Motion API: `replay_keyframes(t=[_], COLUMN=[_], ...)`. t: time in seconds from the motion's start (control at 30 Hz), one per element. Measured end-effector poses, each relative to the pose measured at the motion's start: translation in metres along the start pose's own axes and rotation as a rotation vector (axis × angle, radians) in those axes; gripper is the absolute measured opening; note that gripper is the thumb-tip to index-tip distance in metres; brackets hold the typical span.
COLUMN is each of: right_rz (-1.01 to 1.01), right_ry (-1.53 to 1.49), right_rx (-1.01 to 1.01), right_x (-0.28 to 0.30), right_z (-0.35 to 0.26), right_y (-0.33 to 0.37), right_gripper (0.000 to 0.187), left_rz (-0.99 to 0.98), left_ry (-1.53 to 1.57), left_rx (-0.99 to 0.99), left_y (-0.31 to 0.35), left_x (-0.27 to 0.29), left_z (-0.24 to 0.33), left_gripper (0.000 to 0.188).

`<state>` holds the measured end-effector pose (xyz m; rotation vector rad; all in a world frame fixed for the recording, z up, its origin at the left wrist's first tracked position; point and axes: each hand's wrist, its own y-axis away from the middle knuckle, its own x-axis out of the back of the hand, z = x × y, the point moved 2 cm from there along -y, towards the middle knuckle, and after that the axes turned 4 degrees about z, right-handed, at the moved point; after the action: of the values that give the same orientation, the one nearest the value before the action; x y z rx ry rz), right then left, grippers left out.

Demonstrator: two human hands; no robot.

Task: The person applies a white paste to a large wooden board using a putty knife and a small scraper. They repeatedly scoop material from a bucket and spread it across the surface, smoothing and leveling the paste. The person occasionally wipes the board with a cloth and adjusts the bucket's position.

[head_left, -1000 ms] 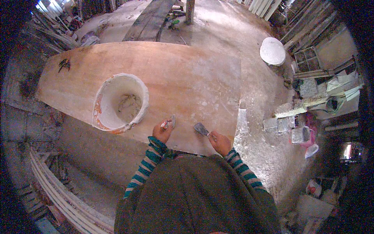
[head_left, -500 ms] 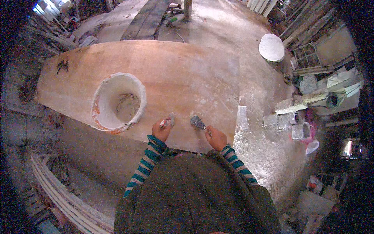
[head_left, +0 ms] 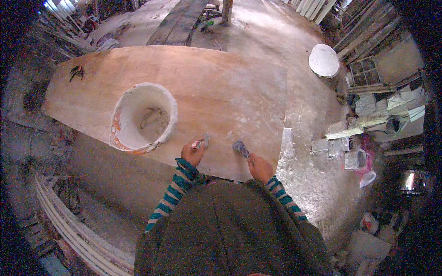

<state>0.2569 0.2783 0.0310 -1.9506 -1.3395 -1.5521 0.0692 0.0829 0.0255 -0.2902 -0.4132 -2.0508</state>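
Observation:
My left hand (head_left: 192, 152) is closed around a small tool with a red-and-white part and a grey end (head_left: 206, 140), perhaps a scraper; most of it is hidden by the fingers. To its right, my right hand (head_left: 260, 169) grips the handle of a putty knife (head_left: 239, 147), its dark, flat blade angled away to the left, over the board. Both hands are at the near edge of a wooden board (head_left: 207, 78) with whitish smears on its right part. Left of my hands stands a white bucket (head_left: 120, 103), crusted at the rim, with some pale residue at its bottom.
Long pale strips (head_left: 78, 230) lie at the lower left. A round white lid or bucket top (head_left: 323, 60) is on the dusty floor at the far right. Clear containers (head_left: 354, 160) and planks line the right side. A dark plank (head_left: 177, 23) extends beyond the board.
The putty knife in my right hand has moved slightly right and nearer to me. My left hand stays almost in place, still holding its tool. The whole view has shifted a little.

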Motion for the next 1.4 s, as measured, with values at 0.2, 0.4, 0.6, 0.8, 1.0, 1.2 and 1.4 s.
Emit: replay_keyframes(t=[0.2, 0.4, 0.6, 0.8, 1.0, 1.2, 1.4], right_rz=[0.135, 0.083, 0.066, 0.089, 0.185, 0.234, 0.268], right_ry=[-0.096, -0.062, -0.105, -0.134, -0.218, -0.182, -0.181], right_rx=[0.044, -0.004, -0.031, -0.009, 0.001, -0.291, -0.401], right_x=[-0.013, 0.000, 0.013, -0.008, 0.000, 0.027, 0.028], right_z=[-0.001, -0.007, -0.030, -0.009, -0.021, 0.031, 0.029], right_y=[-0.006, 0.006, -0.009, 0.003, -0.035, 0.001, -0.041], right_gripper=[0.026, 0.028, 0.029, 0.030, 0.031, 0.033, 0.027], left_rz=[-0.005, 0.023, 0.048, 0.008, -0.035, -0.014, 0.027], left_ry=[-0.052, -0.096, 0.094, 0.070, 0.178, 0.173, 0.092], left_rx=[-0.100, -0.060, -0.108, -0.018, -0.078, -0.006, -0.111], left_y=[-0.003, 0.000, 0.001, 0.004, -0.004, -0.001, -0.007], left_x=[-0.001, 0.000, -0.007, -0.001, -0.005, -0.003, -0.007], left_z=[-0.011, 0.004, -0.017, -0.004, -0.013, -0.001, -0.006], left_gripper=[0.021, 0.021, 0.021, 0.020, 0.021, 0.021, 0.020])
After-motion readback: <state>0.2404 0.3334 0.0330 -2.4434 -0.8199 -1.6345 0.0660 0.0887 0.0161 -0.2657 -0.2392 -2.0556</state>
